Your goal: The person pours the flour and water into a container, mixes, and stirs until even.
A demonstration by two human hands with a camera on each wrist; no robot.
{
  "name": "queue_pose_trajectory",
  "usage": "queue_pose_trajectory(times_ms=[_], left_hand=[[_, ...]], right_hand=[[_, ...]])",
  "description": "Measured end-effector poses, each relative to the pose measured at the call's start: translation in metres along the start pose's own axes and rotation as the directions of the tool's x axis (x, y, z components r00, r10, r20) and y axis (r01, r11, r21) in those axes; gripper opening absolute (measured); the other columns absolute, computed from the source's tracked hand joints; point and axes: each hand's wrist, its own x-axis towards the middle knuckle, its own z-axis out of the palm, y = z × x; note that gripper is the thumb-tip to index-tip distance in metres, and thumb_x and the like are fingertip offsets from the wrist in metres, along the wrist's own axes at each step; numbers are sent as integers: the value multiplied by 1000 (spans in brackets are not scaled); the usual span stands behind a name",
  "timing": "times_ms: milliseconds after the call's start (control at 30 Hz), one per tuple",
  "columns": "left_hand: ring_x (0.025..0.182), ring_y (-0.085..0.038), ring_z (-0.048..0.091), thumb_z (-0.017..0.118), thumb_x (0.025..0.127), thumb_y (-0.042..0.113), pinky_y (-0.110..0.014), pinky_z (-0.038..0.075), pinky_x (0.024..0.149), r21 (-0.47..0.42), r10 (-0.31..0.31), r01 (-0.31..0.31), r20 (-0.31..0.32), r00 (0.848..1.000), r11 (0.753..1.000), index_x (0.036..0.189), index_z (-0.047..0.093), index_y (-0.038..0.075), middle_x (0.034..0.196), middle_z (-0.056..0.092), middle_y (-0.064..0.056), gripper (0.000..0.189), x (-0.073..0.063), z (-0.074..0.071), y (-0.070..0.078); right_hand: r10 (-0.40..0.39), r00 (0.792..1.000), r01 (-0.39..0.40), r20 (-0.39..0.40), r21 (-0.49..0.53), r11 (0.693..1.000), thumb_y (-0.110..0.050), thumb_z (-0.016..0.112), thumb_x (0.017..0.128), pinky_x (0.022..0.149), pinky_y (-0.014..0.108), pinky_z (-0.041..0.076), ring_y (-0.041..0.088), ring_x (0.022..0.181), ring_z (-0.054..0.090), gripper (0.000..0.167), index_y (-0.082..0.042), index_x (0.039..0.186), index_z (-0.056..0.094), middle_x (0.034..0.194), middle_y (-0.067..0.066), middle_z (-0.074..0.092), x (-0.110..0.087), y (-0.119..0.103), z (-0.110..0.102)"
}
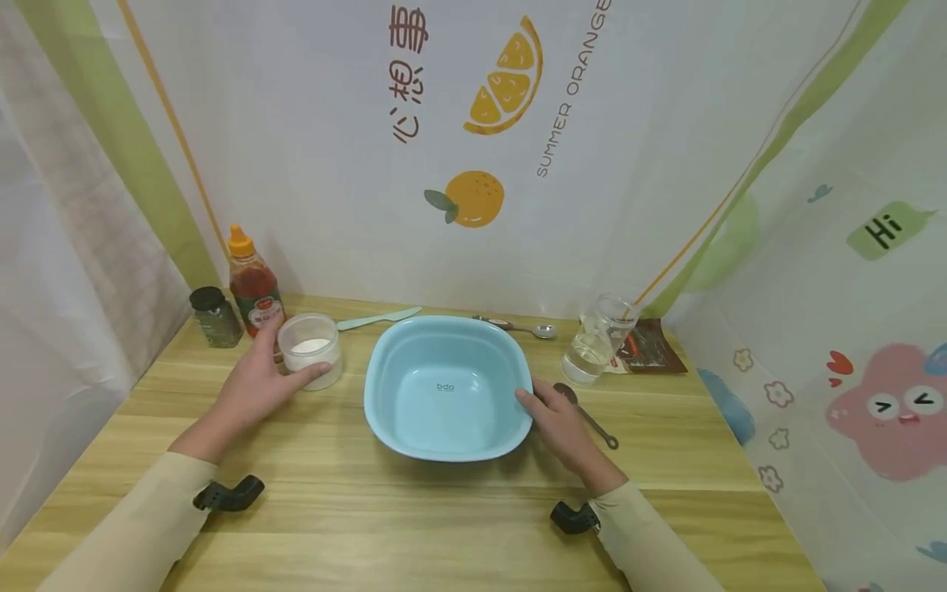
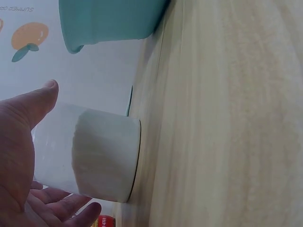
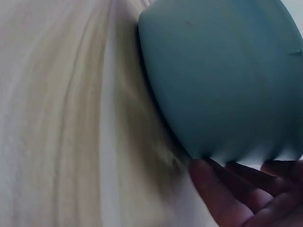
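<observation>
A clear jar (image 1: 320,356) partly filled with white powder stands on the table, left of a light blue basin (image 1: 447,419). My left hand (image 1: 255,382) is spread around the jar, thumb on its near side and fingers on the left. In the left wrist view the thumb (image 2: 40,101) and fingers lie on opposite sides of the jar (image 2: 106,156); firm contact is unclear. At the basin's right side, my right hand (image 1: 562,427) holds the wall, thumb over the rim and fingers outside. The right wrist view shows those fingertips (image 3: 203,172) against the basin's outer wall (image 3: 222,85).
Behind my left hand stand a red sauce bottle (image 1: 255,288) and a dark-lidded spice jar (image 1: 216,319). A pale green knife (image 1: 379,319) and metal spoon (image 1: 543,331) lie behind the basin. To the right are a clear cup (image 1: 588,358), brown packet (image 1: 654,349) and dark spoon (image 1: 595,426).
</observation>
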Motion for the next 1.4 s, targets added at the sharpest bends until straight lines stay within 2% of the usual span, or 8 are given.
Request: queue_pose_trajectory(times_ms=[133,267,433,633,867,1000,1233,1400], left_hand=[[141,-63,51,86,98,50,-79,44,112,-7,-8,8,1,1000,1000,174,15,-4,163,43,-39,117,0,1,0],[141,-61,51,86,99,49,-78,45,112,-12,-9,9,1,1000,1000,172,21,-4,161,46,-38,112,0,1,-1],[140,-60,52,85,100,47,-77,46,111,-5,-5,5,-6,1000,1000,171,23,-7,160,47,-39,108,0,2,-1],[137,-61,54,86,100,44,-77,47,110,9,-1,1,-22,1000,1000,170,24,-7,158,48,-41,106,0,3,-2],[137,-60,55,88,99,42,-76,47,109,19,3,-3,-35,999,1000,169,27,-7,156,50,-40,106,1,4,-4],[137,-59,54,89,98,40,-76,48,109,14,4,-3,-40,999,1000,168,28,-7,155,50,-40,105,2,6,-5],[140,-58,53,92,96,35,-77,47,110,-9,22,-23,-50,999,1000,167,30,-5,154,52,-38,102,3,8,-6],[139,-58,54,92,96,33,-77,48,109,-11,32,-32,-56,998,999,167,31,-4,153,53,-37,101,4,8,-7]], right_hand=[[0,999,4,-45,96,995,-30,62,116,105,39,62,33,122,75,52,4,155,60,135,22,76,0,0,4],[-1,995,15,-101,143,990,-25,67,114,91,29,65,32,115,76,48,4,151,64,135,24,74,2,1,7],[18,985,6,-174,139,990,-21,72,110,85,26,65,25,107,76,40,4,142,70,127,21,76,2,-1,9],[45,980,-5,-195,202,979,-17,75,108,74,28,67,19,93,76,35,4,135,71,119,20,76,2,-1,10],[66,979,-13,-191,266,964,-14,77,106,72,29,68,17,89,77,33,8,130,70,116,19,77,4,3,8],[61,980,-4,-190,287,958,-12,78,106,75,29,68,16,93,78,33,9,130,69,120,21,75,4,4,8],[38,975,24,-218,277,961,-11,79,104,78,30,68,16,102,78,33,9,130,70,126,24,74,5,6,10],[33,971,33,-237,272,962,-10,79,104,77,30,69,14,101,78,32,8,129,71,124,24,74,6,10,12]])
